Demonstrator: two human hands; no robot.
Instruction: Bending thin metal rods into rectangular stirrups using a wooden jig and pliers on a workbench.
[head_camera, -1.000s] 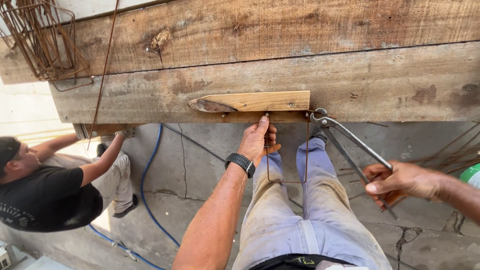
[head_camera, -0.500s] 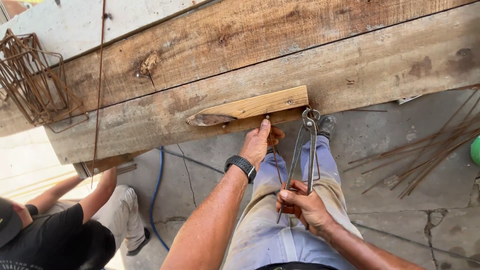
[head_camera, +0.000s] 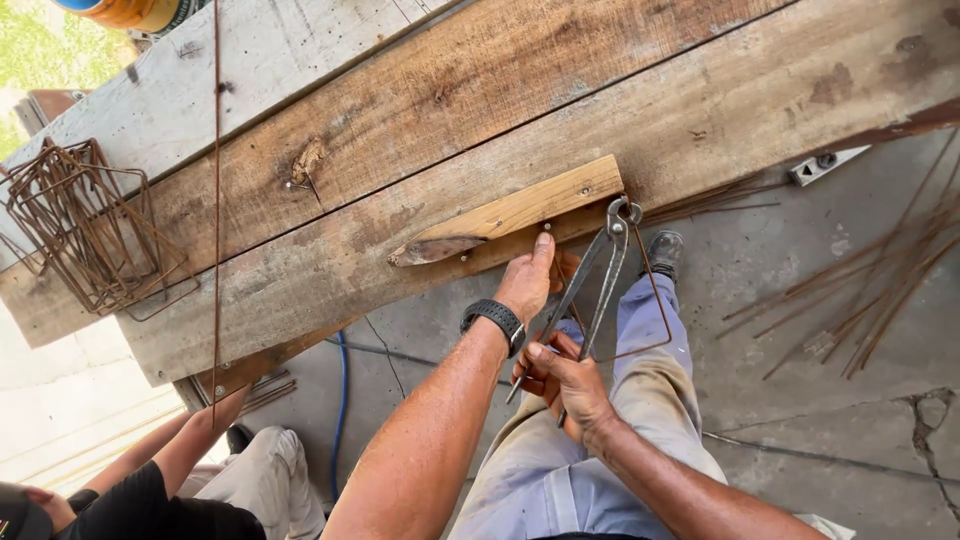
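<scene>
Weathered plank bench (head_camera: 400, 110) — left hand (head_camera: 527, 283) pressing bent wire (head_camera: 655, 300) below wood block (head_camera: 520, 213); right hand (head_camera: 560, 378) gripping pincers' (head_camera: 590, 300) handles, closed.

arms: bare, no sleeves | left wrist: black watch (head_camera: 493, 319) | legs: pale grey-blue trousers (head_camera: 640, 400) | foot: dark shoe (head_camera: 664, 251)

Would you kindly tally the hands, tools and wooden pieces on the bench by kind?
Worker's hands: 2, left hand and right hand
Pincers: 1
Wood block: 1
Bench planks: 3
Stirrup pile: 1
Total: 8
</scene>
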